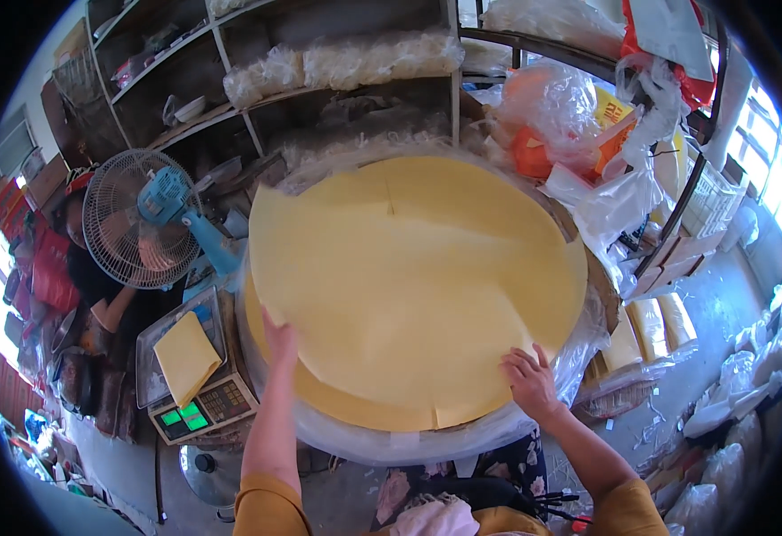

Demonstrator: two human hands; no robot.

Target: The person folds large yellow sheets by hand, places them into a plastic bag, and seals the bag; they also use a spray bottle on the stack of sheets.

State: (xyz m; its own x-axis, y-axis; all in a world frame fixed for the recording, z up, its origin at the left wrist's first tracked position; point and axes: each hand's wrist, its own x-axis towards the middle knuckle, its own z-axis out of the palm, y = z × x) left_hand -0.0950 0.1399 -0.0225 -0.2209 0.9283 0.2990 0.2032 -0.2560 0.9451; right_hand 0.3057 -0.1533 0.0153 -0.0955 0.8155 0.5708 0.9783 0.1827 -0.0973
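Observation:
A large, thin, round yellow sheet (400, 268) lies over a pile of like sheets on a round stand wrapped in clear plastic (355, 444). It has a short slit near its far side and another at its near edge. The sheet's left side is lifted and buckled. At that left edge my left hand (282, 341) is closed on the sheet, its fingertips partly hidden. My right hand (530, 381) rests on the near right part of the sheet, thumb and fingers apart.
Left of the stand, a digital scale (203, 409) bears a folded yellow sheet (185, 357) in a tray. A fan (141, 219) stands behind it, with another person (105, 286) beyond. Shelves (257, 134) hold bagged goods. Wrapped yellow packs (648, 328) and plastic bags (552, 107) sit right.

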